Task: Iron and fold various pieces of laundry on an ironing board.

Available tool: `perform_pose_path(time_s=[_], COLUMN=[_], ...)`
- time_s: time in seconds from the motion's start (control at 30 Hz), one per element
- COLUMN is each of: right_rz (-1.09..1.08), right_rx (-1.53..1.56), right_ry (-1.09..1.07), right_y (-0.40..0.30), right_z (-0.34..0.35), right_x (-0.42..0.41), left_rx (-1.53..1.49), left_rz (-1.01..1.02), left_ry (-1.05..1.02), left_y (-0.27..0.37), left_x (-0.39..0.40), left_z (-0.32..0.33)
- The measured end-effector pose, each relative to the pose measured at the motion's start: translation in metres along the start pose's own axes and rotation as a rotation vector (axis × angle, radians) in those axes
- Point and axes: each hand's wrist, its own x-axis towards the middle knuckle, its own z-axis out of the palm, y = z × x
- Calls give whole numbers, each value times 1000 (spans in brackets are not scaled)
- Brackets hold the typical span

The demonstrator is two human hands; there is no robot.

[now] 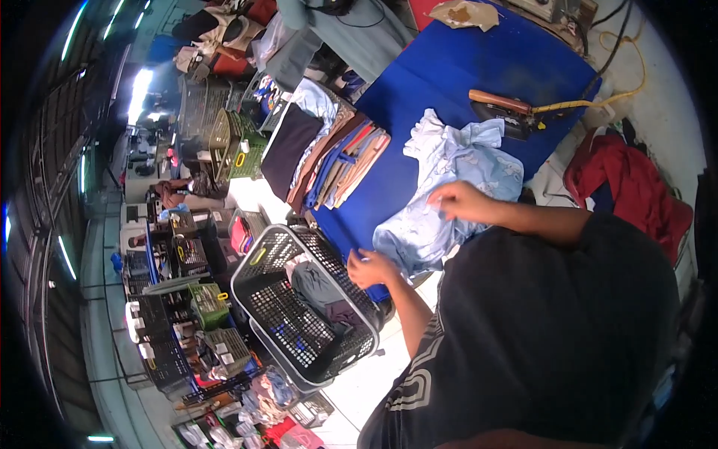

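A light blue garment [465, 151] with a pale print and a ruffled edge lies rumpled across a blue-covered table [426, 73]. My right hand [463, 201] is over its middle with bent fingers; whether cloth is pinched between them is unclear. Near the garment's lower end, at the table's edge, is my left hand [370, 269]. Its fingers are curled, and a small pale spot shows at the fingertips, too small to identify. Beyond the garment, an iron [502, 115] with a wooden handle rests on the blue cover, partly hidden behind the ruffle.
Folded clothes [336, 157] form a stack on the table's left. A dark plastic basket [305, 303] with some clothes inside stands beside my left hand. A yellow cord [578, 104] runs from the iron. Red clothing [628, 185] is heaped at right. Another person [353, 33] stands across the table.
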Motion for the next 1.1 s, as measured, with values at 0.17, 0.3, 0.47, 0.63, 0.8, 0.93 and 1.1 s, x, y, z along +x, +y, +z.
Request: perform_pose_path(time_s=[0.17, 0.3, 0.47, 0.63, 0.8, 0.93, 1.1], right_rz=[-18, -88, -105, 166, 204, 165, -278], right_rx=[-124, -115, -358, -283, -201, -176, -662], right_ry=[150, 58, 205, 81, 77, -6, 298], right_y=[-4, -8, -1, 44, 54, 62, 51], right_z=[-26, -21, -30, -55, -52, -43, -47], right_x=[3, 4, -24, -44, -28, -1, 28], left_rx=[-851, -426, -103, -291, -685, -993, -414], left_rz=[433, 722, 724, 624, 676, 478, 478], left_ry=[-662, -1041, -813, -628, -852, -879, -954], left_y=[82, 127, 141, 126, 101, 87, 68], left_x=[-10, -27, -29, -16, -1, -12, -18], left_z=[43, 47, 30, 3, -31, -40, -29])
